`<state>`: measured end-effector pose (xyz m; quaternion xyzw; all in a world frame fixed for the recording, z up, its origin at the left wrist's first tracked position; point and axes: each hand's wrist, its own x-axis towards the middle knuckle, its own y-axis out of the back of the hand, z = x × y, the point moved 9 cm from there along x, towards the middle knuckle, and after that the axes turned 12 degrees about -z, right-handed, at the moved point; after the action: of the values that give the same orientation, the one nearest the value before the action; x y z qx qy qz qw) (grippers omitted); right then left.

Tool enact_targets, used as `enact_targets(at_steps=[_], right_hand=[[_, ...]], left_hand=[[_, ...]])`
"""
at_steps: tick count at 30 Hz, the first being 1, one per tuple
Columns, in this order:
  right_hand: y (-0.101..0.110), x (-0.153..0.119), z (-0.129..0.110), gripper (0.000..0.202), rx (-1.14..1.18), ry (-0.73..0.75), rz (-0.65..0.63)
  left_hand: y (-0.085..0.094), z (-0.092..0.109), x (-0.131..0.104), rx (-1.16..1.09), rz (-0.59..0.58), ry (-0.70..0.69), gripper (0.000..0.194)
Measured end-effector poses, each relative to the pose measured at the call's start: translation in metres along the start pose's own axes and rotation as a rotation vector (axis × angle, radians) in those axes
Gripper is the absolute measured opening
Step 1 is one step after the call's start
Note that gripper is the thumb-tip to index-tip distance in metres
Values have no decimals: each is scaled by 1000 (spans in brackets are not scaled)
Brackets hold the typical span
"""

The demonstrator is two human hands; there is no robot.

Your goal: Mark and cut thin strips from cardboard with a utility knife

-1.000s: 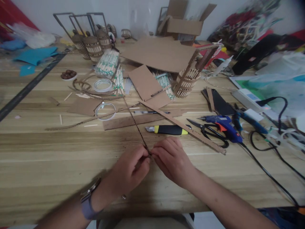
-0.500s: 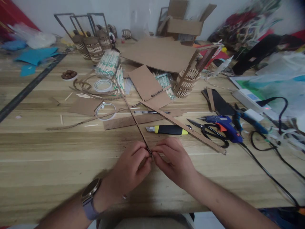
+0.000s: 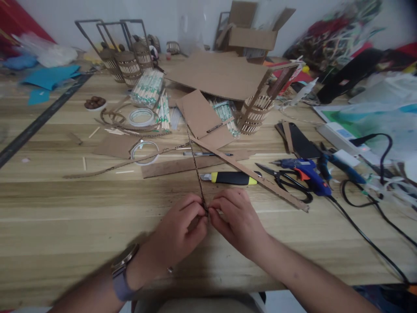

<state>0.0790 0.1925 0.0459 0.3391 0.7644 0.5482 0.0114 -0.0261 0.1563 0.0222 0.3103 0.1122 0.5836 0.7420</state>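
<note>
My left hand (image 3: pixel 184 230) and my right hand (image 3: pixel 239 221) meet near the front of the table, both pinching the near end of a thin cardboard strip (image 3: pixel 196 167). Seen on its corrugated edge, the strip runs away from my fingers toward the cardboard pieces behind. My fingertips cover its near end. Just beyond my hands lies a yellow and black utility knife (image 3: pixel 233 177), its blade pointing left. A wider cardboard strip (image 3: pixel 260 178) lies slantwise across the knife's right end. Behind the knife are a flat cardboard strip (image 3: pixel 163 168) and a pen (image 3: pixel 205 154).
To the right lie black scissors (image 3: pixel 293 182), a blue glue gun (image 3: pixel 302 167) with its cable, and a power strip (image 3: pixel 342 139). A small stick-sided bucket (image 3: pixel 257 113) stands behind. Tape rolls (image 3: pixel 141 116), bagged sticks (image 3: pixel 148 87) and more buckets (image 3: pixel 128 67) occupy the back left.
The far end of the thin cardboard strip has swung to the right, so it now points more straight ahead. Both hands stay pinched at its near end in nearly the same place.
</note>
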Motion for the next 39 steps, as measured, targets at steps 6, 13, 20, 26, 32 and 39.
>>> enact_targets(at_steps=[6, 13, 20, 26, 32, 39], right_hand=[[9, 0, 1, 14, -21, 18, 49], [6, -2, 3, 9, 118, 51, 52], [1, -1, 6, 10, 175, 51, 39], [4, -1, 8, 6, 151, 35, 73], [4, -3, 2, 16, 78, 68, 74], [10, -4, -1, 9, 52, 93, 122]], left_hand=[[2, -5, 2, -99, -24, 74, 14], [-6, -27, -2, -237, -60, 292, 16], [-14, -38, -4, -426, -58, 379, 14], [-7, -42, -5, -389, 5, 421, 15], [-2, -34, -2, -356, 18, 356, 16], [-1, -25, -4, -127, 3, 228, 16]])
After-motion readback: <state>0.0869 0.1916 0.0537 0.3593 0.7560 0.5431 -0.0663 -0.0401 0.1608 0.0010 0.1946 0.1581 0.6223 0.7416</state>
